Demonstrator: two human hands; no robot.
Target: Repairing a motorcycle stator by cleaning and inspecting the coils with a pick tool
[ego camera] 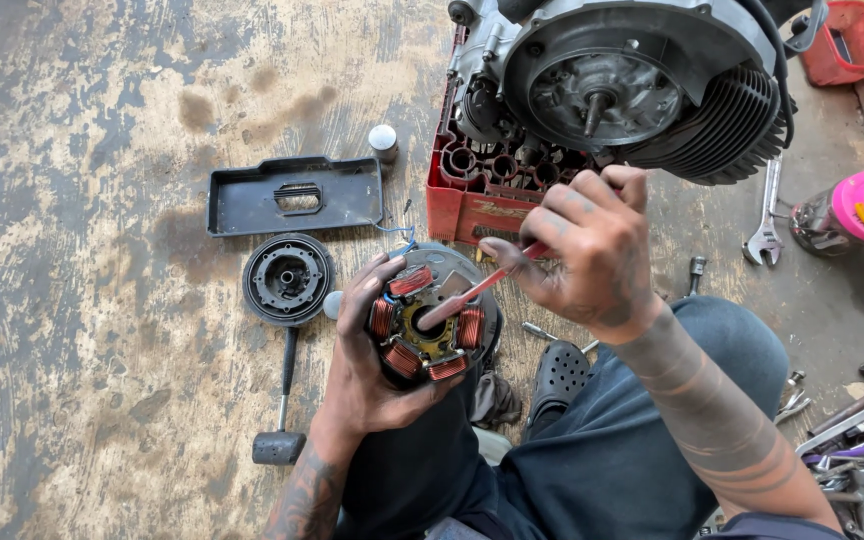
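Note:
My left hand [362,370] grips a round stator plate [430,325] with several copper-wound coils, holding it in front of my knees. My right hand [584,250] holds a thin red-handled tool [472,293], its tip resting near the plate's middle. Thin blue wires [399,238] trail from the plate's far edge. Just beyond my hands stands a motorcycle engine [612,85] with a bare shaft and cooling fins, resting on a red plastic crate [472,185].
On the stained concrete floor lie a black plastic cover [292,195], a round black flywheel [287,278], a hammer [280,420] and a small grey can [383,143]. A wrench [767,220], a pink-lidded tub [857,210], a red tray [852,45] and loose tools [862,450] sit at the right.

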